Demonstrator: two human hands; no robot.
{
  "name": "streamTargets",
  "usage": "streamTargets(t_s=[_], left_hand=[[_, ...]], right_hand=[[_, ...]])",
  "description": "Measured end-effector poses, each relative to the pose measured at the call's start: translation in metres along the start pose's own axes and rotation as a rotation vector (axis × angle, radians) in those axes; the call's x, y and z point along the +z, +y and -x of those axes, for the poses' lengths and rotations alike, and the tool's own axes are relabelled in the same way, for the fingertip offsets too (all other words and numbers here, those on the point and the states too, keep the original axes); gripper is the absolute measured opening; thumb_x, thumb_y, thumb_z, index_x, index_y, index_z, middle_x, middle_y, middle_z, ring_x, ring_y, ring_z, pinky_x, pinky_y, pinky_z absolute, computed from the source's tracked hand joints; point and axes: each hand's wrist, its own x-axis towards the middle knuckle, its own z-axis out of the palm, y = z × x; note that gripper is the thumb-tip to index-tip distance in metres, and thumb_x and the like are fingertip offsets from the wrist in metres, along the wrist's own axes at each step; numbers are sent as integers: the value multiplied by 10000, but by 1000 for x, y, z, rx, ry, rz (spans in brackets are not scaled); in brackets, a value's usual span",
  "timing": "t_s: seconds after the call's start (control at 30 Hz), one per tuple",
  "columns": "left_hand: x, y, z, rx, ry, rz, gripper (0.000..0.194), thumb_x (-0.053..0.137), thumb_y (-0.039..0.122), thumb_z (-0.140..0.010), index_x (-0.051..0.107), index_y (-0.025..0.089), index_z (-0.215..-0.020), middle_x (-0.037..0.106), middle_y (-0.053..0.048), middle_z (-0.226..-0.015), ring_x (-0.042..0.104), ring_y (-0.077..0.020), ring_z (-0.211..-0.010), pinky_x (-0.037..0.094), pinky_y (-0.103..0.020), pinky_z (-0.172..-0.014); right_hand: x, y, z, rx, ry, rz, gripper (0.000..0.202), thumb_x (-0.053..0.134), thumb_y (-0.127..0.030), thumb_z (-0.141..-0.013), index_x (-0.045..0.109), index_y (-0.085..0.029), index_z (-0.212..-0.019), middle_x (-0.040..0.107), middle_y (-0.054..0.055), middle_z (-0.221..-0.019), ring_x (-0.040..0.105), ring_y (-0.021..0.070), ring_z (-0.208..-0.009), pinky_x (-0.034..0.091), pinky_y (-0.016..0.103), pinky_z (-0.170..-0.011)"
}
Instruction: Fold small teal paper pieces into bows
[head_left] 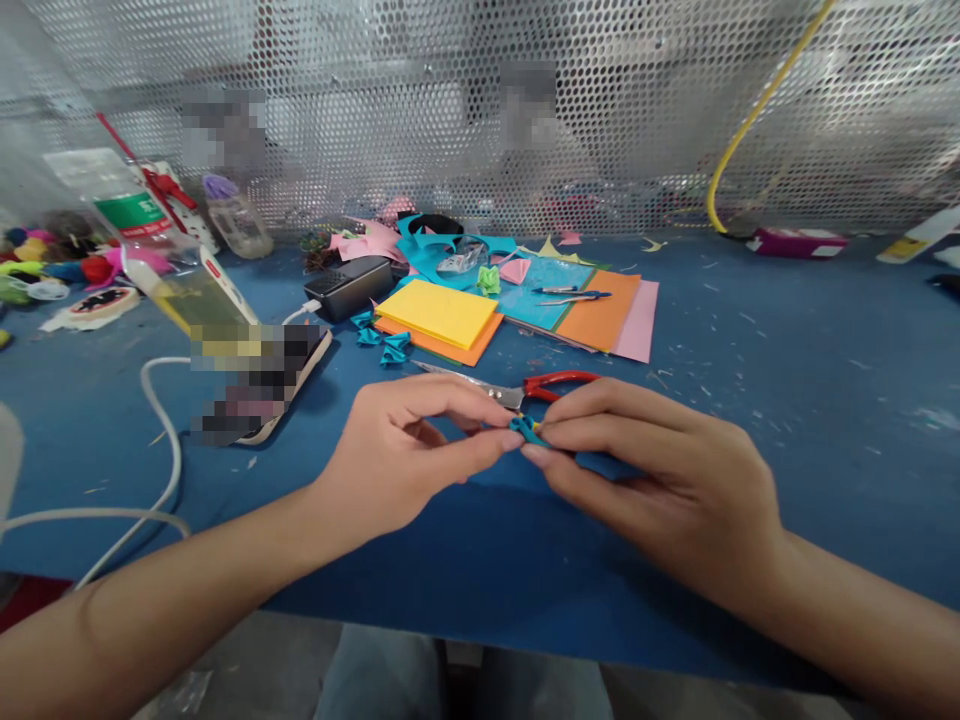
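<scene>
Between my two hands is a small folded piece of blue paper (528, 431), pinched from both sides above the near part of the table. My left hand (409, 445) grips its left end with thumb and fingertips. On the other side, my right hand (652, 470) pinches its right end, thumb below and fingers above. Just behind the fingers lie scissors (551, 386) with red handles, blades pointing left. Several folded blue paper pieces (395, 348) rest left of a stack of yellow paper (442, 312) on orange sheets.
Orange and pink sheets (607, 308) with pens on them lie behind. A phone (292, 385) leans against a bottle (169, 250) at left; a white cable (172, 450) curls nearby. A black power bank (352, 285), paper scraps (427, 250) and a purple box (796, 243) stand toward the perforated metal screen (622, 120).
</scene>
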Motion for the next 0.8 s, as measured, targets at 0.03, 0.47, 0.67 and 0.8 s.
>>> streamTargets(t_s=[0.03, 0.47, 0.67, 0.8], left_hand=[[0, 0, 1, 30, 14, -23, 58, 703, 139, -688, 678, 162, -734, 655, -12, -732, 604, -91, -582, 489, -132, -382], [0, 1, 2, 243, -2, -209, 79, 697, 109, -685, 652, 139, -743, 649, -9, -717, 566, -59, -554, 445, -110, -405], [-1, 2, 0, 198, -105, -178, 104, 728, 153, -673, 627, 132, -691, 622, -1, -645, 562, -67, -556, 458, -114, -432], [0, 1, 1, 172, -69, -178, 59, 702, 154, -699, 649, 135, -714, 626, -5, -649, 572, -72, -547, 454, -116, -406]], right_hand=[[0, 0, 0, 3, 6, 5, 98, 631, -132, -758, 612, -226, -736, 647, 7, -731, 629, 114, -650, 539, 203, -593], [1, -3, -1, -49, -19, -17, 111, 577, -96, -771, 603, -201, -749, 636, 14, -732, 614, 104, -653, 533, 204, -620], [1, -1, 3, -69, -48, -17, 122, 557, -97, -791, 600, -209, -772, 648, 15, -761, 622, 112, -693, 534, 207, -648], [1, 1, 3, -51, -60, -10, 119, 550, -108, -802, 606, -213, -793, 646, 14, -780, 621, 114, -714, 531, 212, -663]])
